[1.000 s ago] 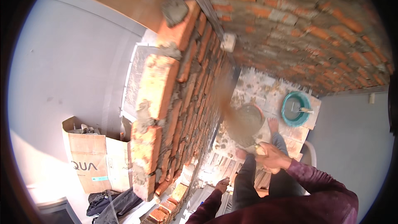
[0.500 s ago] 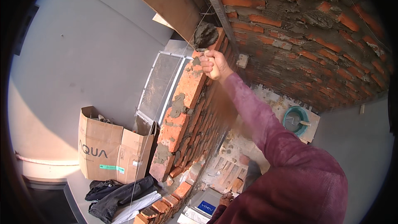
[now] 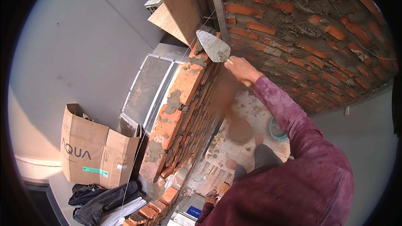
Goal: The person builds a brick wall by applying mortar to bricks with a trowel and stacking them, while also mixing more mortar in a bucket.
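My right hand [image 3: 242,70] is closed around the handle of a pointed brick trowel [image 3: 215,49]. Its grey, mortar-smeared blade is tilted up beside the far end of a low brick wall [image 3: 184,81]. Dark wet mortar [image 3: 199,47] lies on the wall top there, partly hidden behind the blade. Nearer along the top, bricks carry patches of grey mortar [image 3: 173,102]. A thin string line runs along the wall's left side. Low in the picture, my left hand [image 3: 211,196] has its fingers curled near a white-and-blue carton [image 3: 194,211]; what they hold, if anything, is too small to make out.
A mortar-streaked brick wall [image 3: 293,37] rises at the right. A cardboard box [image 3: 86,148] and dark clothes [image 3: 109,203] are on the left, near a framed screen panel [image 3: 146,90]. On the floor are a round brown patch or container [image 3: 240,130] and a teal bucket [image 3: 276,129].
The trowel, earlier loaded with a dark heap of mortar, has turned so its mostly bare blade shows. My right hand has moved right and slightly down. The camera's view has shifted.
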`<move>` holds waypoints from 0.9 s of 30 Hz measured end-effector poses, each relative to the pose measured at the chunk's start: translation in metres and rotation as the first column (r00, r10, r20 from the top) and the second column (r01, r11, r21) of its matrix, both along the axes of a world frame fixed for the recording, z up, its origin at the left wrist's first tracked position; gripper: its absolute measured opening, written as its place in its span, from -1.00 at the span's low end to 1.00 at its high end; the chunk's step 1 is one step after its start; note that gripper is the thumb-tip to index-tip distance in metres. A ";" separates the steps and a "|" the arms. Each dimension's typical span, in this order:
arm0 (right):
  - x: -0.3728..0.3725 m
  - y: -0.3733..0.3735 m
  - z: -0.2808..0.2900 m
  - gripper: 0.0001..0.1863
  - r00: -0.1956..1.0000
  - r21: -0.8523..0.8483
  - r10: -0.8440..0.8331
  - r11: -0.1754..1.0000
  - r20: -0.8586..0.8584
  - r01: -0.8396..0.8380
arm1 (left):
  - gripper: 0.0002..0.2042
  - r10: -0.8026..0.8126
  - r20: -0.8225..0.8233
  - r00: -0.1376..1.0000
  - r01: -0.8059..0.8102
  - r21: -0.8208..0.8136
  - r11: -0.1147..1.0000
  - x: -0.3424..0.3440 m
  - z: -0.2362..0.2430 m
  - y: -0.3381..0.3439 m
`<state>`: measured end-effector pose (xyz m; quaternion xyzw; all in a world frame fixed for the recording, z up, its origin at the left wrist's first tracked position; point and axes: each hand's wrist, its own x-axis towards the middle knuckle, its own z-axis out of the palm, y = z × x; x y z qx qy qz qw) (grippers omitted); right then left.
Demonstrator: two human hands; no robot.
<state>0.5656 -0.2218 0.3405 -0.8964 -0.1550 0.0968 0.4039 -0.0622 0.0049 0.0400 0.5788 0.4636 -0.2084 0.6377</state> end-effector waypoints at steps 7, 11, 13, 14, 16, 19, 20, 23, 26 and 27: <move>0.062 -0.030 -0.045 -0.54 0.999 -0.033 -0.053 0.998 -0.007 0.053 | -0.74 0.113 -0.037 0.993 -0.111 0.072 0.991 0.049 -0.001 0.000; 0.069 -0.031 -0.033 -0.58 0.956 0.071 0.052 0.997 -0.287 -0.033 | -0.66 0.024 0.005 1.000 -0.024 -0.018 1.000 0.072 0.007 -0.035; 0.056 -0.028 -0.014 -0.66 0.916 0.109 0.102 0.992 -0.389 -0.064 | -0.63 0.063 -0.006 0.998 -0.063 -0.023 0.998 0.073 0.004 -0.052; 0.049 -0.035 -0.018 -0.67 0.907 0.190 0.136 0.980 -0.399 -0.063 | -0.63 0.093 0.016 0.996 -0.092 -0.026 0.995 0.077 0.005 -0.060; 0.032 -0.041 -0.018 -0.66 0.898 0.271 0.131 0.963 -0.420 -0.014 | -0.67 0.199 0.072 0.977 -0.197 -0.039 0.980 0.084 -0.001 -0.078; 0.025 -0.032 -0.054 -0.68 0.818 0.521 0.177 0.837 -0.548 0.168 | -0.73 0.242 0.119 0.963 -0.230 -0.104 0.968 0.097 0.002 -0.097; 0.035 -0.025 -0.100 -0.67 0.882 0.522 0.174 0.848 -0.438 0.093 | -0.76 0.215 0.162 0.963 -0.197 -0.119 0.973 0.106 -0.005 -0.096; 0.007 0.012 -0.094 -0.63 0.843 0.467 0.089 0.861 -0.530 0.202 | -0.76 -0.086 -0.005 0.996 0.086 0.103 0.991 0.083 -0.030 -0.089; -0.004 -0.005 -0.107 -0.57 0.968 0.265 0.118 0.963 -0.223 -0.056 | -0.74 -0.156 0.126 0.980 0.158 -0.008 0.987 0.069 -0.060 -0.053; -0.004 -0.012 -0.089 -0.57 0.960 0.190 0.106 0.980 -0.258 -0.057 | -0.73 -0.102 0.089 0.991 0.103 -0.012 0.995 0.077 -0.057 -0.050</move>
